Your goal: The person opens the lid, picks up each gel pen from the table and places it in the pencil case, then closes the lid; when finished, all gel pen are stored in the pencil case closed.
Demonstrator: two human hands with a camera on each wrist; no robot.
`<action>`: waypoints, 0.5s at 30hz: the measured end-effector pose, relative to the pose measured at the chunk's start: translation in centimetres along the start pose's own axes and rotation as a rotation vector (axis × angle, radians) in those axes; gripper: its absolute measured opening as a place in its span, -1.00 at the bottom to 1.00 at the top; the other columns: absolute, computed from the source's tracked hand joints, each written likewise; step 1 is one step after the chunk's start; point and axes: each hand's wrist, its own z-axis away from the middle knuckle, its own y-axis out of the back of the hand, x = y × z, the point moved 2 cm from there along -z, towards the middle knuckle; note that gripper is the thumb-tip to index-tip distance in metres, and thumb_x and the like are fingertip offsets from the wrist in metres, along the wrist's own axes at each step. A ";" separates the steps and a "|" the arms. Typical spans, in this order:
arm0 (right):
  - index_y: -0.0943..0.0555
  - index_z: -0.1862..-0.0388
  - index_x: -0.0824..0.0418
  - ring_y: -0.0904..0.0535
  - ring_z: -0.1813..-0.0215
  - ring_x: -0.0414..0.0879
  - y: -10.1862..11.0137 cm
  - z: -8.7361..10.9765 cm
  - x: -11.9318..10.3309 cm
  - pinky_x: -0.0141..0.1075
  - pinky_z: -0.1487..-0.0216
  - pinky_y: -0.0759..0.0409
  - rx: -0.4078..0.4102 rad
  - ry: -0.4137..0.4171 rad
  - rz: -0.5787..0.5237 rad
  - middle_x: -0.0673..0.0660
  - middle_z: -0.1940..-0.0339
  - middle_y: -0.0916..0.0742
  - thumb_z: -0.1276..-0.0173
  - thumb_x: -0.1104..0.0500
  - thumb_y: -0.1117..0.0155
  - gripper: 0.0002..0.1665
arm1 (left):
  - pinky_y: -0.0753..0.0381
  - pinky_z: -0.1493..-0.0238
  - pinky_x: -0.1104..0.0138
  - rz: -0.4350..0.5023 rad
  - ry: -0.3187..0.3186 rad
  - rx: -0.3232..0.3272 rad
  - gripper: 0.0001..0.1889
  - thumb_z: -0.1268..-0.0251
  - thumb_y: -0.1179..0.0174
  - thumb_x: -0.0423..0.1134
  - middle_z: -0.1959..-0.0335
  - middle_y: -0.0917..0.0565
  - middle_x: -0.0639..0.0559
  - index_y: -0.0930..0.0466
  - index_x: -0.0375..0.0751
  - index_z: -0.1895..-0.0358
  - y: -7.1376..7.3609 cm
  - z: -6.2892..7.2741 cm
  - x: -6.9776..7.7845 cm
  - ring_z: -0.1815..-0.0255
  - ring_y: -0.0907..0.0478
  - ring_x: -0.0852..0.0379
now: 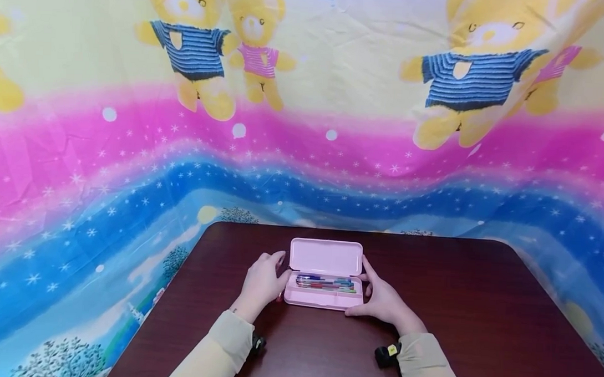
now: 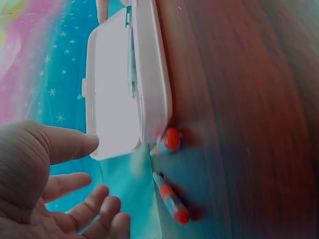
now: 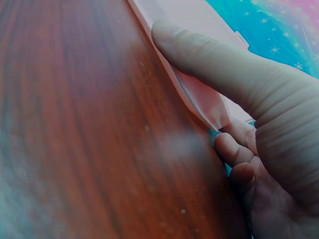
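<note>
The pink pencil case (image 1: 309, 297) lies near the middle of the bench (image 1: 301, 349), its lid (image 1: 325, 257) standing raised toward 12 o'clock. Taking the case as the hub of the dial, the left hand (image 1: 261, 281) is at 9 o'clock, fingers relaxed and loosely bent, with nothing visible in its hold; its thumb comes near the lid's end, though I cannot tell whether they touch. The right hand (image 1: 385, 302) is at about 3 o'clock and grips that end, thumb along the front rim toward 5, other fingers bent around the end.

Judging by how things lie, the work is part-way along. Done: the lid is up, and several pens (image 1: 318, 285) rest in the rear compartment. Left over: one red-tipped pen (image 2: 172, 139) lies on the bench just beside the case's 9 o'clock end, and another red-tipped pen (image 2: 174, 205) lies a little farther out that way; the lid is not down. Whether pens are being put in or taken out cannot be told here. A bear-print cloth (image 1: 328, 161) hangs beyond, at 12 o'clock
</note>
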 end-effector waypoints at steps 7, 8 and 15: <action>0.21 -0.91 -0.07 -0.45 0.14 -0.06 0.3 0.1 0.1 -0.33 0.36 -0.54 -0.005 0.017 -0.012 0.16 -0.44 -0.68 0.08 -0.17 -0.92 0.84 | -0.73 -0.31 -0.15 -0.033 0.092 -0.108 -0.32 -0.39 -0.49 -0.04 -0.16 -0.72 -0.32 -0.59 -0.22 -0.50 0.0 1.0 -1.2 -0.11 -0.73 -0.26; 0.21 -0.91 -0.07 -0.45 0.14 -0.06 0.3 0.1 0.0 -0.33 0.36 -0.54 -0.004 0.015 -0.012 0.15 -0.44 -0.68 0.09 -0.17 -0.92 0.84 | -0.74 -0.30 -0.16 -0.041 0.095 -0.116 -0.32 -0.37 -0.51 -0.05 -0.15 -0.72 -0.34 -0.60 -0.24 -0.49 -0.2 1.0 -1.2 -0.10 -0.74 -0.27; 0.19 -0.91 -0.07 -0.46 0.12 -0.06 0.1 0.0 -0.1 -0.34 0.36 -0.55 -0.001 0.013 -0.011 0.16 -0.45 -0.69 0.10 -0.17 -0.93 0.84 | -0.77 -0.19 -0.12 -0.118 0.136 -0.153 -0.36 -0.38 -0.50 -0.05 -0.07 -0.70 -0.36 -0.63 -0.29 -0.43 -1.0 0.9 -1.9 0.02 -0.71 -0.23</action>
